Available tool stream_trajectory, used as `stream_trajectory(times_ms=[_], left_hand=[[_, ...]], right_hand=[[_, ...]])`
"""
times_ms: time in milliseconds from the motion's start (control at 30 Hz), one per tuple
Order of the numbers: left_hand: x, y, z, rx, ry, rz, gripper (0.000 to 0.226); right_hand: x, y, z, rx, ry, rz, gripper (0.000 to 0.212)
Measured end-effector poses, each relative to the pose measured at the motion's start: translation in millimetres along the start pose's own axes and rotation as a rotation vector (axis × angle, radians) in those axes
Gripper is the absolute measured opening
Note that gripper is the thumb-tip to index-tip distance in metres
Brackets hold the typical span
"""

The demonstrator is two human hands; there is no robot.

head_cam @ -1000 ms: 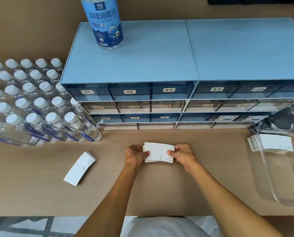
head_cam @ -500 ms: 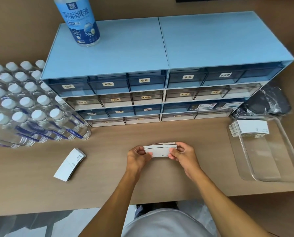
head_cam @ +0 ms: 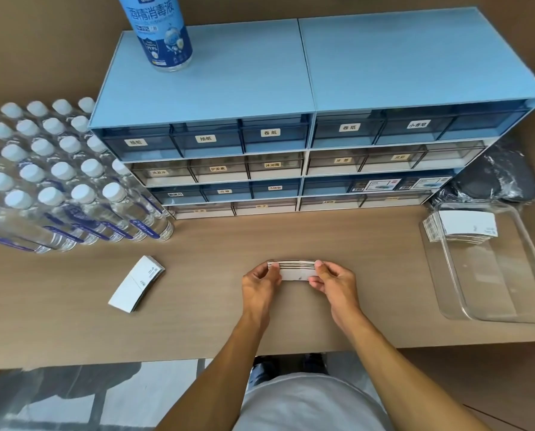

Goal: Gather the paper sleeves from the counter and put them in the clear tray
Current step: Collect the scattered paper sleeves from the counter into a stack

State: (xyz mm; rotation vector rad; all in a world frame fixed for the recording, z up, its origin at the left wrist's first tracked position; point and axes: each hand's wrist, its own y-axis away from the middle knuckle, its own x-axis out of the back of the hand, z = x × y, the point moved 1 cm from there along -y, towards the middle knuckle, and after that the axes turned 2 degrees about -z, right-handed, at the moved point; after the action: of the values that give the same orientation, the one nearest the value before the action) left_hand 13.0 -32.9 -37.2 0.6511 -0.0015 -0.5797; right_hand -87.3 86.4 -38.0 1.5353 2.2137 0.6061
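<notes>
A stack of white paper sleeves (head_cam: 295, 270) stands on its long edge on the counter, pinched from both ends. My left hand (head_cam: 260, 283) grips its left end and my right hand (head_cam: 334, 281) grips its right end. Another stack of sleeves (head_cam: 135, 284) lies flat on the counter to the left, apart from both hands. The clear tray (head_cam: 509, 309) sits at the right edge of the counter, with a stack of sleeves (head_cam: 465, 227) lying at its far end.
A blue drawer cabinet (head_cam: 291, 144) with labelled drawers lines the back, with a blue spray bottle (head_cam: 160, 32) on top. Several capped water bottles (head_cam: 57, 181) crowd the left. A dark plastic-wrapped bundle (head_cam: 499, 181) lies behind the tray. The counter's front edge (head_cam: 166, 356) is close.
The stack in my hands has been tipped from lying flat to standing on its edge, its sides squared between both hands. The camera view has shifted.
</notes>
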Motion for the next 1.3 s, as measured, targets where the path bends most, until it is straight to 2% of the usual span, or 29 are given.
stream_trajectory(times_ms=[200, 400, 600, 833, 1000, 1033, 1133, 1300], left_hand=[[-1, -1, -6, -0.039, 0.044, -0.030, 0.016], [1, -3, -11, -0.034, 0.002, 0.023, 0.027], [-4, 3, -8, -0.036, 0.046, 0.025, 0.021], [-11, 6, -9, -0.017, 0.082, 0.080, 0.038], [-11, 9, -7, -0.029, 0.069, 0.056, 0.031], [-9, 9, -6, -0.038, 0.048, 0.027, 0.030], [4, 7, 2, -0.049, -0.069, -0.010, 0.045], [40, 5, 25, -0.120, -0.065, 0.063, 0.036]], right_hand=[[1, 3, 4, -0.002, -0.048, 0.017, 0.014], [3, 1, 9, -0.002, -0.025, 0.016, 0.010], [0, 0, 13, -0.007, -0.040, 0.016, 0.016], [-6, 6, 15, 0.014, -0.114, 0.042, 0.016], [-9, 4, 15, 0.016, -0.120, 0.076, 0.016], [-10, 4, 15, 0.015, -0.119, 0.070, 0.016], [-20, 0, 12, 0.014, -0.127, 0.016, 0.016], [-55, -1, -1, 0.036, -0.051, -0.208, 0.033]])
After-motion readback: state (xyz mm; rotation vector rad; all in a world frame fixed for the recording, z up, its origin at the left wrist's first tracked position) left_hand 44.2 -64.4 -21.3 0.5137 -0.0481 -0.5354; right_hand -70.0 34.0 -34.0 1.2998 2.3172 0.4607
